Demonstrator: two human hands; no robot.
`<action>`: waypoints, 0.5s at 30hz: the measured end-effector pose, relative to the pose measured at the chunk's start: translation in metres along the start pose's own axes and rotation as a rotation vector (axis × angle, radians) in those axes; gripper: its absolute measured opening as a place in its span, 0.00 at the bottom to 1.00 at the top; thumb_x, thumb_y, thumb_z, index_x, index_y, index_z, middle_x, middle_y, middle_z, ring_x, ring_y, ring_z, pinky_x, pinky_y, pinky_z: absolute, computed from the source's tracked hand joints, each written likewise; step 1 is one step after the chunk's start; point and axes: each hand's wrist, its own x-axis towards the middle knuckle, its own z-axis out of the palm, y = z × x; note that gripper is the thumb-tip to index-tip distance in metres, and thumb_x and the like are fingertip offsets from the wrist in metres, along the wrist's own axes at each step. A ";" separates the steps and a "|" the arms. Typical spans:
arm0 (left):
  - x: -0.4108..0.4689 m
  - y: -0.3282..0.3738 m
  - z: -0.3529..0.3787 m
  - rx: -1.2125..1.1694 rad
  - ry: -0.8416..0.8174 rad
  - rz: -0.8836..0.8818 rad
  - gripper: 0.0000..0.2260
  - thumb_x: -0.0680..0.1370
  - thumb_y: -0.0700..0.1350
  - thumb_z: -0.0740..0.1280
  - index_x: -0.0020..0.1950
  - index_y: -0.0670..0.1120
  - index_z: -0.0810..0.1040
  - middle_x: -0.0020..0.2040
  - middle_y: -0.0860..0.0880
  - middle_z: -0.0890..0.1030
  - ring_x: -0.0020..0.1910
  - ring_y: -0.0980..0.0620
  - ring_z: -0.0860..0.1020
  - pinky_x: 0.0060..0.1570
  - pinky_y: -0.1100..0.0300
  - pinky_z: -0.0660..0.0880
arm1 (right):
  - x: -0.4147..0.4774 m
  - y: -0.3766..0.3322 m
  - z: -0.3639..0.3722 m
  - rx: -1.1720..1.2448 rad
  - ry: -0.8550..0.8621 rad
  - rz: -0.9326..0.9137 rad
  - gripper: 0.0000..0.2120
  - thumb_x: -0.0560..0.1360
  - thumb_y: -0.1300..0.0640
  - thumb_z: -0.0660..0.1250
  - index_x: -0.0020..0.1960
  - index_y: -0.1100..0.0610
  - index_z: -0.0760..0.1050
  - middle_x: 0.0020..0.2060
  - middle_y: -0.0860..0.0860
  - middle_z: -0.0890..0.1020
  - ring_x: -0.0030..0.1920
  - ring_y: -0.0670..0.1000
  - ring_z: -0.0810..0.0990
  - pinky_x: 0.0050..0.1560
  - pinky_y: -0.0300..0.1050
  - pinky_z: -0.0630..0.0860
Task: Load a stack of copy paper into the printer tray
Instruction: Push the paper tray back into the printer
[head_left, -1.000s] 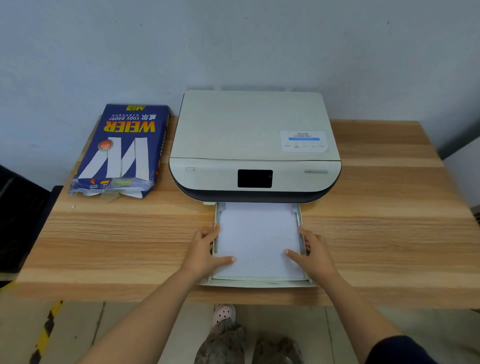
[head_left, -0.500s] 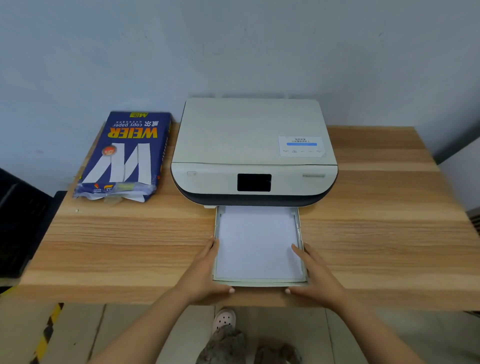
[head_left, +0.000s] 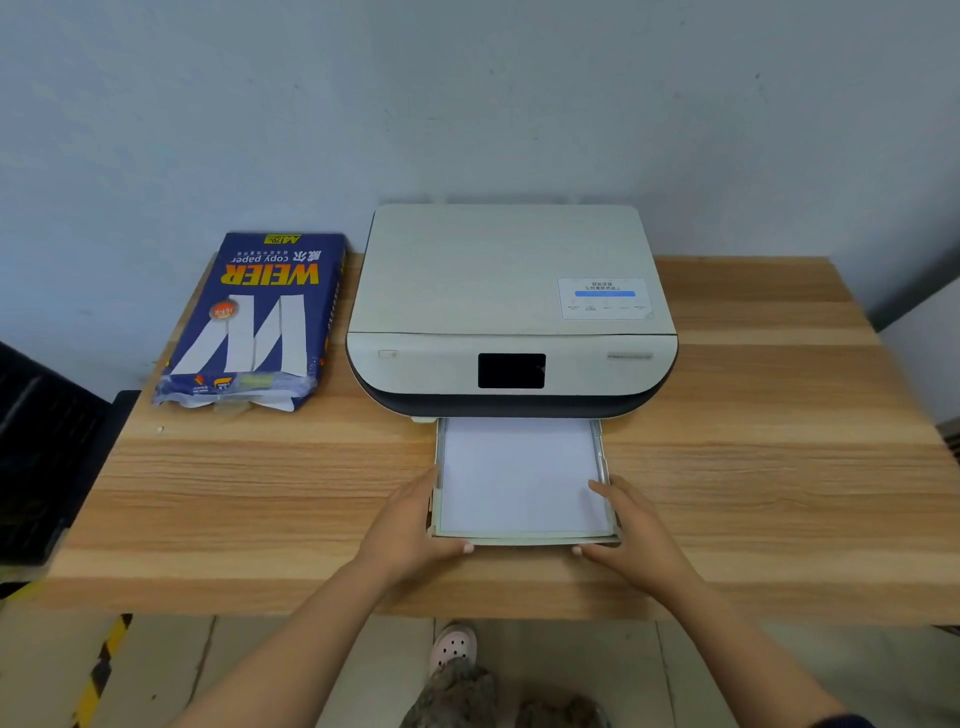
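Note:
A grey-white printer (head_left: 511, 296) stands at the back middle of the wooden table (head_left: 779, 467). Its paper tray (head_left: 524, 539) is pulled out toward me, and a stack of white copy paper (head_left: 519, 473) lies flat inside it. My left hand (head_left: 410, 525) grips the tray's front left corner, fingers along the left wall and thumb at the front edge. My right hand (head_left: 636, 525) holds the front right corner the same way, one finger resting on the paper's right edge.
A blue WEIER copy paper pack (head_left: 254, 322), torn open at its near end, lies left of the printer. The table's front edge is just below my hands. A dark object (head_left: 41, 457) stands off the table's left side.
My hands slid from the tray's sides, thumbs on the paper, back to its front corners. The tray now sticks out less from the printer.

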 end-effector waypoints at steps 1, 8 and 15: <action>0.001 0.000 0.000 -0.020 0.006 -0.009 0.46 0.57 0.66 0.75 0.71 0.61 0.58 0.68 0.57 0.72 0.66 0.52 0.70 0.63 0.50 0.72 | 0.002 -0.001 0.000 0.002 0.011 0.006 0.41 0.65 0.47 0.76 0.73 0.46 0.60 0.76 0.52 0.58 0.75 0.52 0.55 0.72 0.45 0.56; 0.006 0.004 -0.006 -0.054 0.069 0.012 0.37 0.61 0.58 0.77 0.67 0.60 0.66 0.60 0.58 0.77 0.55 0.57 0.74 0.51 0.57 0.74 | 0.012 -0.008 0.002 0.000 0.022 0.031 0.40 0.65 0.47 0.76 0.72 0.46 0.61 0.75 0.52 0.58 0.75 0.53 0.55 0.72 0.48 0.57; 0.017 0.004 -0.010 -0.030 0.064 0.015 0.37 0.60 0.59 0.76 0.66 0.62 0.65 0.58 0.59 0.78 0.54 0.56 0.75 0.50 0.56 0.76 | 0.023 -0.010 -0.001 -0.009 0.020 0.045 0.40 0.65 0.47 0.76 0.72 0.47 0.62 0.74 0.52 0.61 0.74 0.53 0.58 0.73 0.50 0.61</action>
